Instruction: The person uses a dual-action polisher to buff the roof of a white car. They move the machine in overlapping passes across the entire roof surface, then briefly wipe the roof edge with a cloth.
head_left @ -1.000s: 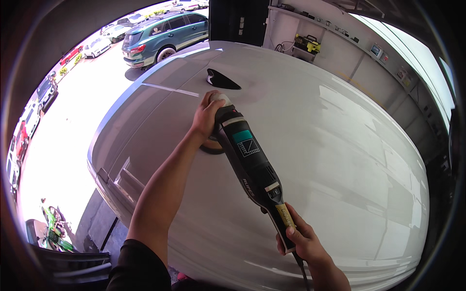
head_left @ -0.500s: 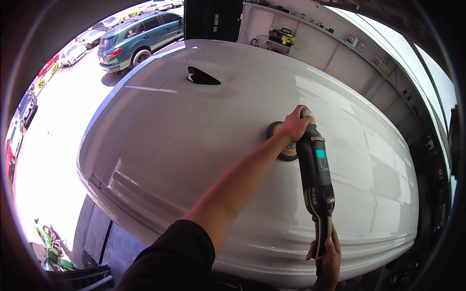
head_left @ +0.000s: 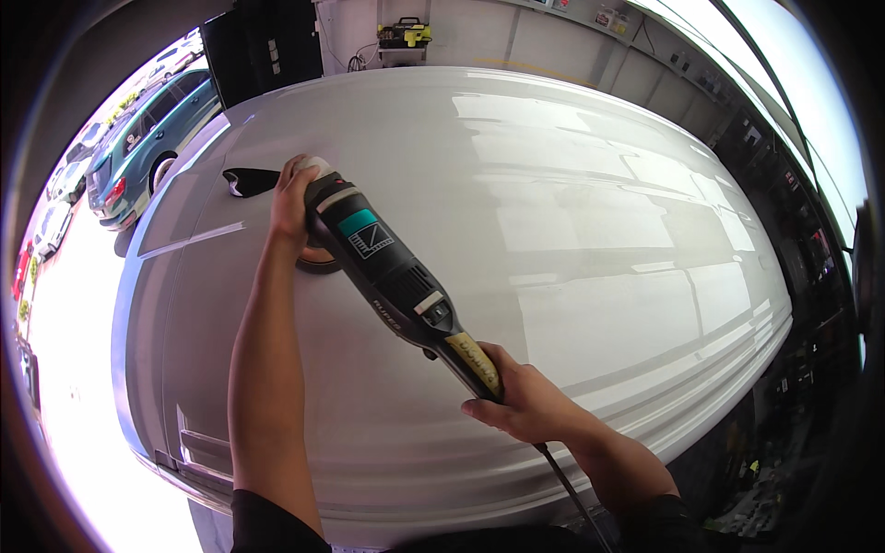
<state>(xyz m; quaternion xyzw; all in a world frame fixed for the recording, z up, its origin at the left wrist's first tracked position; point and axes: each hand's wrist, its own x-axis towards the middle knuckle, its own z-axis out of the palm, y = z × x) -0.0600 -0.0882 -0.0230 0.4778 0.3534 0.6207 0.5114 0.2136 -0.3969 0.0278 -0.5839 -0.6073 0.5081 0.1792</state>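
Observation:
A black electric polisher point(head_left: 401, 286) lies slantwise over the white car roof point(head_left: 572, 221), its head at the upper left and its tail toward me at the lower right. My left hand point(head_left: 293, 198) is closed over the pale front cap of the polisher head. Around the narrow rear grip, beside a yellowish label, my right hand point(head_left: 524, 396) is wrapped. The round polishing pad point(head_left: 319, 262) rests on the roof, mostly hidden beneath the tool and my left hand. Just beyond my left hand stands a glossy black antenna fin point(head_left: 247, 182). From the tail runs a dark power cord point(head_left: 567, 484).
Outside on the left, a blue-green SUV point(head_left: 152, 134) is parked close by, with more cars behind it. A black panel point(head_left: 263, 51) stands past the roof's far edge. Beside it, a yellow-green machine point(head_left: 404, 35) sits against the wall. Dark shelving point(head_left: 802, 267) lines the right.
Both hands have carried the polisher left across the roof, closer to the antenna fin. Its tail has swung out to the right. The view has turned right.

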